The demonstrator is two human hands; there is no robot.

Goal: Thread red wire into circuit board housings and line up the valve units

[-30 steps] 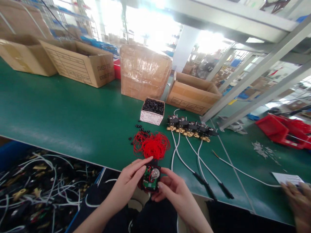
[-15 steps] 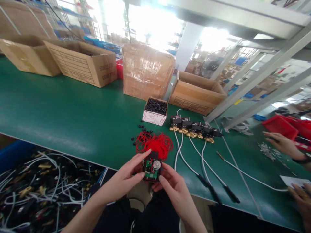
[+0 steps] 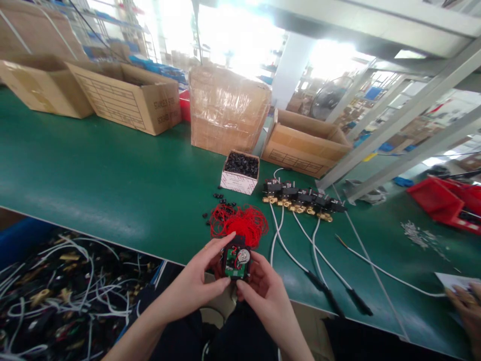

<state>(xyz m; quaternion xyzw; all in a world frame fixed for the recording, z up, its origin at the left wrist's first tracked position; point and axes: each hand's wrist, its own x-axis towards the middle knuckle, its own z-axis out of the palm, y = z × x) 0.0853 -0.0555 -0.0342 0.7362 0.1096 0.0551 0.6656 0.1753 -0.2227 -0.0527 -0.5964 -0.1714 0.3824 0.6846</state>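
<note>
Between my two hands is a small black device with an exposed green circuit board (image 3: 236,263), a round silver part and red wires on its face. My left hand (image 3: 205,273) grips its left side, with the index finger along the top and the thumb at the lower edge. Closed round the right side is my right hand (image 3: 263,281), its thumb at the bottom corner. Just beyond the device lies a heap of thin red wires (image 3: 244,225) on the green table (image 3: 150,170). Small black pieces (image 3: 220,196) are scattered beside the heap.
A small box (image 3: 239,181) full of black pieces stands ahead. Right of it sit several black-and-brass valve units (image 3: 296,198) with white cables. Cardboard boxes (image 3: 229,110) line the back. A bin of cabled parts (image 3: 71,296) is at lower left; a co-worker's hand (image 3: 466,306) is at far right.
My right thumb has slid left along the device's lower edge, and the device has tilted slightly. One of the co-worker's hands has left the view by the red bin.
</note>
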